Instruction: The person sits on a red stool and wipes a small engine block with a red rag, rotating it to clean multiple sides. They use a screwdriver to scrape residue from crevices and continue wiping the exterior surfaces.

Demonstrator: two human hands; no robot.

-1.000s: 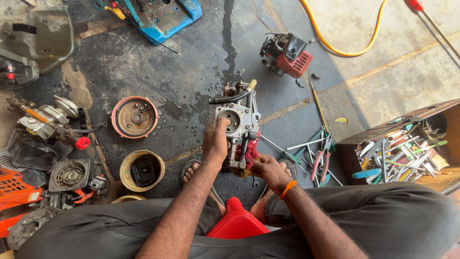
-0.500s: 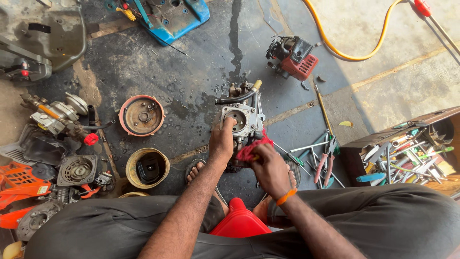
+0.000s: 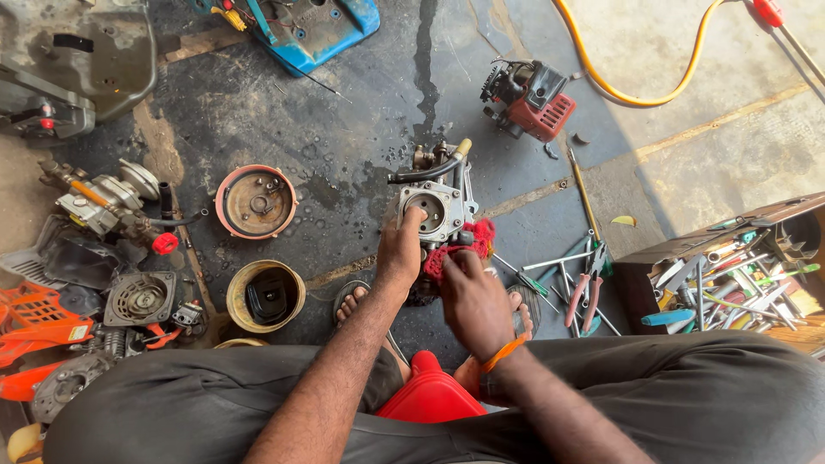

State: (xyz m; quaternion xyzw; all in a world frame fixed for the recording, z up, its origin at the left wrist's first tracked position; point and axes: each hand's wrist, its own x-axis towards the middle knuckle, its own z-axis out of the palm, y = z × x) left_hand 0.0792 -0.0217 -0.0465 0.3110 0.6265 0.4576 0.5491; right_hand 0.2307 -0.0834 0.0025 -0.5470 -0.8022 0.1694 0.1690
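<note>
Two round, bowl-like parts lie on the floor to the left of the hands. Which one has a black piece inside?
The yellowish round container, the one nearer the person's left hand. The reddish-rimmed round part farther away shows only rusty metal inside.

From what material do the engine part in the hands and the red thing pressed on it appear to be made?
The engine part, held by the left hand, looks like cast metal: dull grey, matt, with machined openings. The red thing under the right hand seems to be cloth, probably a rag: soft, frayed, crumpled edges.
</note>
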